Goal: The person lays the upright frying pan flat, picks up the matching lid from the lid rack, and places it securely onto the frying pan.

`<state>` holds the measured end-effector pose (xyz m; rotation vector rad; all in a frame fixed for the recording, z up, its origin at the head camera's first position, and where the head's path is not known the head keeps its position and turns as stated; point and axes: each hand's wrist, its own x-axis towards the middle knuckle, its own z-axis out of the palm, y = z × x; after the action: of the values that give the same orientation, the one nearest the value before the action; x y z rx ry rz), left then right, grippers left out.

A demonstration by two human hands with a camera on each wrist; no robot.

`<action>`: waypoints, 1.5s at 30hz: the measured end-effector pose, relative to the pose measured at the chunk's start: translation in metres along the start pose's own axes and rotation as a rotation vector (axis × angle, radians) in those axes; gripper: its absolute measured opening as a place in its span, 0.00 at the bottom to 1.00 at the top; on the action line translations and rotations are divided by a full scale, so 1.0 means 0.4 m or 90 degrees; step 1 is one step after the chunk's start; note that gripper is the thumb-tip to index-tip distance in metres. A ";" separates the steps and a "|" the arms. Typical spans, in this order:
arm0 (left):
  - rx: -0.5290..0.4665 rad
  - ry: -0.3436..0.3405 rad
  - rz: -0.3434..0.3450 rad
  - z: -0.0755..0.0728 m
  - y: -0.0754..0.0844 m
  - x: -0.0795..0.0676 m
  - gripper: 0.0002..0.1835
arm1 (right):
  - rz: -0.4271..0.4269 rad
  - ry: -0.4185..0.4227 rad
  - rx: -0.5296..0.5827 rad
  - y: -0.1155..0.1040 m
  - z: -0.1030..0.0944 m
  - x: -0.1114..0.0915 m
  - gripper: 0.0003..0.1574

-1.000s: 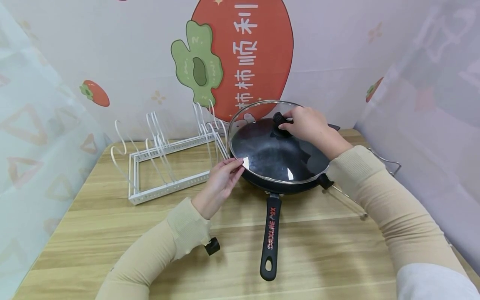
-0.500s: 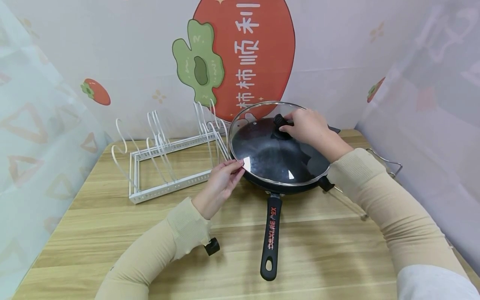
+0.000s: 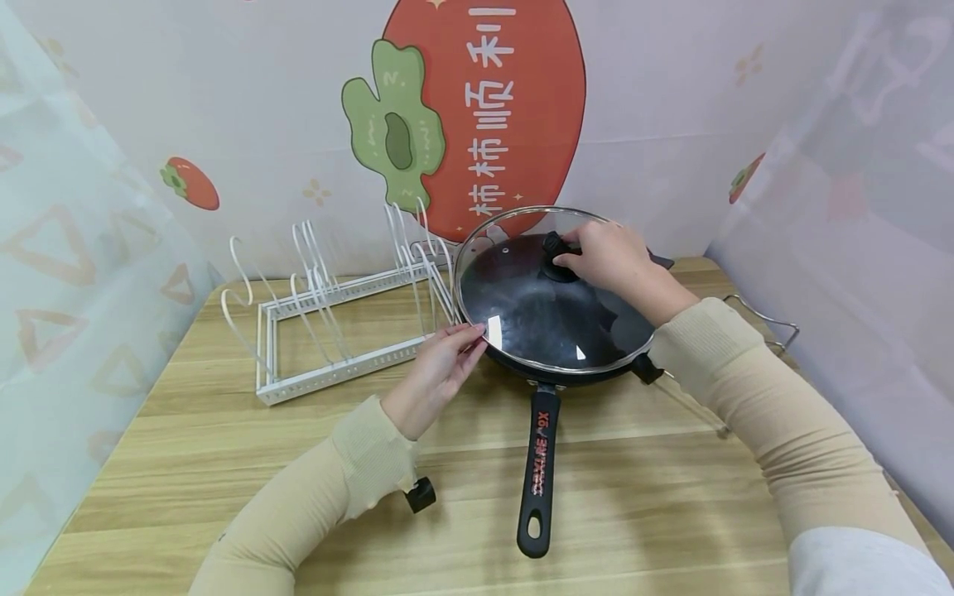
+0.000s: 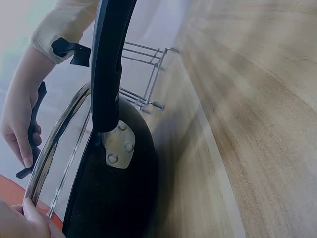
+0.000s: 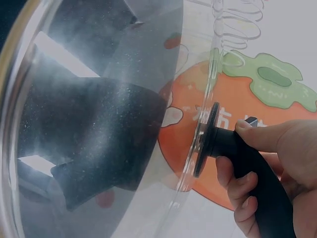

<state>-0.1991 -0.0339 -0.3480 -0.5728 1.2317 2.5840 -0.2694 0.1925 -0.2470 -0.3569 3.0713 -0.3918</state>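
A glass lid (image 3: 514, 290) with a steel rim is over a black frying pan (image 4: 109, 203), whose long handle (image 3: 538, 472) points toward me. My right hand (image 3: 614, 261) grips the lid's black knob (image 5: 262, 183), thumb on one side and fingers curled on the other. At the lid's near-left edge, my left hand (image 3: 440, 368) pinches the rim between thumb and fingers. A gap shows between lid rim (image 4: 59, 129) and pan edge in the left wrist view. Part of the pan's far side is behind the right hand.
A white rack (image 3: 343, 368) with upright wire loops stands left of the pan, close to its edge. Behind the right sleeve, a metal wire rack (image 3: 768, 319) is partly hidden. Printed cloth (image 3: 641, 99) hangs behind the wooden table (image 3: 447, 546).
The lid's far rim has come down slightly, with my right hand on the knob. My left fingertips have shifted a little lower with the near rim.
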 end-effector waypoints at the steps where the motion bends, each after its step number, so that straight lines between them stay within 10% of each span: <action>1: -0.001 0.001 -0.002 0.000 0.000 0.000 0.10 | 0.002 -0.001 0.001 0.000 0.001 0.000 0.30; 45: 0.003 0.001 0.014 -0.010 -0.021 0.006 0.14 | 0.026 -0.037 -0.005 0.009 0.023 0.012 0.28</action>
<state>-0.1973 -0.0317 -0.3571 -0.5642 1.2502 2.5986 -0.2746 0.1925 -0.2567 -0.2998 3.0188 -0.3617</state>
